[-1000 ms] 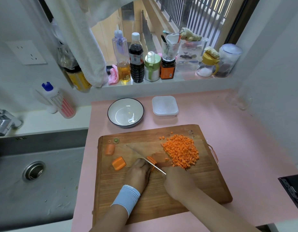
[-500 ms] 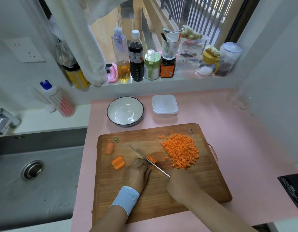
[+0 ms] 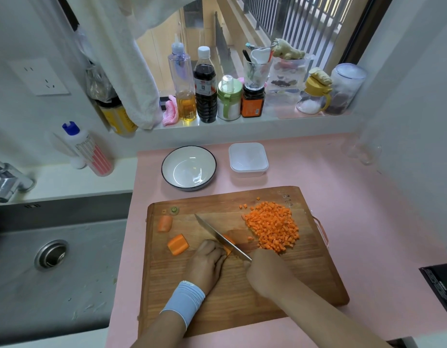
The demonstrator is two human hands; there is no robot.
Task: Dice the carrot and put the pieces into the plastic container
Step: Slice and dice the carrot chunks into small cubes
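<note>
Left hand [image 3: 208,259]: curled on carrot piece [image 3: 229,239]
Right hand [image 3: 264,270]: grips knife [image 3: 212,232]
Behind cutting board [image 3: 242,310]: bowl [image 3: 189,169], plastic container [image 3: 248,159]
Board's right: diced carrot [image 3: 271,226]

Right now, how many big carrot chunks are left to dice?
3. One chunk lies near the cutting board's far-left corner, a second chunk beside the left hand, a third chunk under the knife, gripped by that hand. The hand may hide more.

Pink bench [image 3: 355,222] holds a wooden cutting board [image 3: 242,297] at front centre. Behind the board, apart from it: dark-rimmed white bowl [image 3: 165,172] on the left, plastic container [image 3: 248,159] near it on the right. Clear glass [image 3: 364,151] by the right wall.
</note>
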